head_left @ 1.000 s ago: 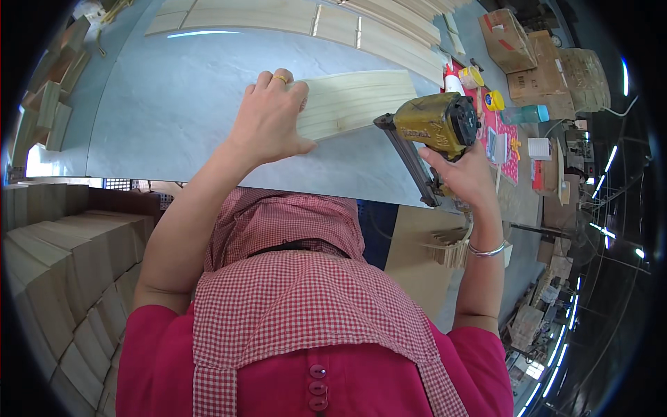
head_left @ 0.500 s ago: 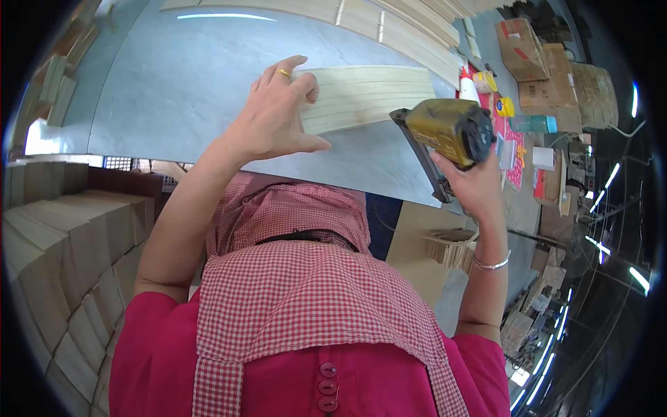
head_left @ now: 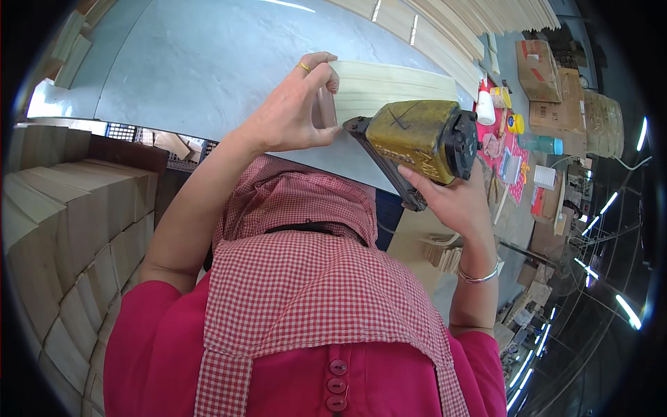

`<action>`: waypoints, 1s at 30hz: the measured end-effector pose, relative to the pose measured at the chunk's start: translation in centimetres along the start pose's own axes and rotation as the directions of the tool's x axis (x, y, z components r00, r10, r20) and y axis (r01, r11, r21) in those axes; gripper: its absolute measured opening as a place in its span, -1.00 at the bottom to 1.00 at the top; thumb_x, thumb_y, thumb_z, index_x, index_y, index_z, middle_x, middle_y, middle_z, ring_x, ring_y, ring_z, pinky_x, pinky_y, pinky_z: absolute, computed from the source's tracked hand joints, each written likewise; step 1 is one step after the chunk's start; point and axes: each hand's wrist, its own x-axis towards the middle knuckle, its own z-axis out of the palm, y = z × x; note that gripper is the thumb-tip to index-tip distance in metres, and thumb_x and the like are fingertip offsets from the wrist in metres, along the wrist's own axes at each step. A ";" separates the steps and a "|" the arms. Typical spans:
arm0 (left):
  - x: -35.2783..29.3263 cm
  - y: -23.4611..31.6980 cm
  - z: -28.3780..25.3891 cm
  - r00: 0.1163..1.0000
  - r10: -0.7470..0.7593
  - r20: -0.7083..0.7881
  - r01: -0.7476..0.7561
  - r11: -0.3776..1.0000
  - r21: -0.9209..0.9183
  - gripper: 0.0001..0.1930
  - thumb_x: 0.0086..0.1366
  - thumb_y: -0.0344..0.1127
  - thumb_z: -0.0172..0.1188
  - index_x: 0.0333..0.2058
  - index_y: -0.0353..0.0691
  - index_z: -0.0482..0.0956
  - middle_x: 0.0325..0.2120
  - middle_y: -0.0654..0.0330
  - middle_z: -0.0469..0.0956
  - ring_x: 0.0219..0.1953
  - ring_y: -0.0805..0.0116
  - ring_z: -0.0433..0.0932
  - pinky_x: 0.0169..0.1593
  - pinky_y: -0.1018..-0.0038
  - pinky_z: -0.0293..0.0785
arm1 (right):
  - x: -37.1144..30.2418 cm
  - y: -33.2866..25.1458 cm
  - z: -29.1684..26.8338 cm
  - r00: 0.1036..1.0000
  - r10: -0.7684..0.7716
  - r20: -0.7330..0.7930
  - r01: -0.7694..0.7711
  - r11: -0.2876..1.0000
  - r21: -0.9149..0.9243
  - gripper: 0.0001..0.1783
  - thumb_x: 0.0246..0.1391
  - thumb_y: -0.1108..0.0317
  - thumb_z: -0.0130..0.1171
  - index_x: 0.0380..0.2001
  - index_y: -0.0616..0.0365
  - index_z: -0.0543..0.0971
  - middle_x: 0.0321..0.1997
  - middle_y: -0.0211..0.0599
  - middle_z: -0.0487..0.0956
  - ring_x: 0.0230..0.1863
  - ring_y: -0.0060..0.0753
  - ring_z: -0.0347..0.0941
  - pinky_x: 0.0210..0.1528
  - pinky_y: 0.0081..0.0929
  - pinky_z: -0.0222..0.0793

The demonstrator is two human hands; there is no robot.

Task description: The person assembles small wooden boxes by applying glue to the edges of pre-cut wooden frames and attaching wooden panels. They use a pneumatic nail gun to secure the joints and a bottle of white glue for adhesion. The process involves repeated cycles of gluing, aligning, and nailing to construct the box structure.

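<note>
L hand (head_left: 288, 108) had the pale board (head_left: 396, 83) by its L end, fingers curled round the far corner, thumb by the near one; a darker face showed btwn them, couldn't tell if end grain or a separate pc. R hand (head_left: 455, 201) was closed round the grip of the olive nail gun (head_left: 417, 135).

Board was on the table (head_left: 208, 76), flat as far as visible, long axis approx L–R, R end tipped slightly twd the person; gun body hid part of its near R side. Gun's nose pointed L, right by L thumb & board's near L corner; contact w/ either unclear. Its black magazine (head_left: 392, 170) slanted from nose back twd the person & R.

Table's near edge ran just below the board, slanting down to R, w/ magazine's lower end out nr it. Far side: wood strips (head_left: 445, 42) took up the back. R side: white bottle (head_left: 485, 108) & yellow-lidded jar (head_left: 515, 124) stood past board's R end. Most room to move: L of L hand & beyond it.
</note>
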 end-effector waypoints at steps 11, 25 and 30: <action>-1.6 -1.3 0.7 0.986 0.043 -0.162 -0.063 0.991 -0.120 -0.41 0.00 -0.38 0.37 0.00 -0.18 0.29 0.39 -0.19 0.12 0.41 -0.24 0.17 0.40 0.00 0.19 | -0.3 -1.3 0.8 0.999 -0.017 -0.050 0.008 0.985 -0.175 -0.66 0.04 0.36 0.45 -0.13 0.31 0.69 -0.24 -0.10 0.76 -0.21 -0.31 0.72 -0.15 -0.36 0.58; -4.1 -2.6 0.7 0.879 -0.063 -0.473 0.014 0.994 -0.106 -0.61 0.04 -0.55 0.14 -0.10 -0.28 0.36 0.36 -0.22 0.17 0.43 -0.20 0.17 0.39 0.03 0.18 | 4.8 -3.1 0.0 1.000 -0.024 -0.007 0.022 0.980 -0.200 -0.59 0.00 0.29 0.50 -0.15 0.35 0.69 -0.26 -0.10 0.75 -0.21 -0.28 0.71 -0.13 -0.33 0.58; -4.0 -2.6 0.7 0.877 -0.059 -0.477 0.006 0.994 -0.111 -0.61 0.03 -0.55 0.15 -0.11 -0.29 0.36 0.36 -0.24 0.17 0.42 -0.22 0.18 0.37 0.03 0.19 | 5.6 -3.0 -0.3 0.999 -0.020 0.025 0.026 0.973 -0.230 -0.57 -0.02 0.29 0.51 -0.13 0.34 0.68 -0.23 -0.09 0.75 -0.21 -0.27 0.71 -0.12 -0.32 0.58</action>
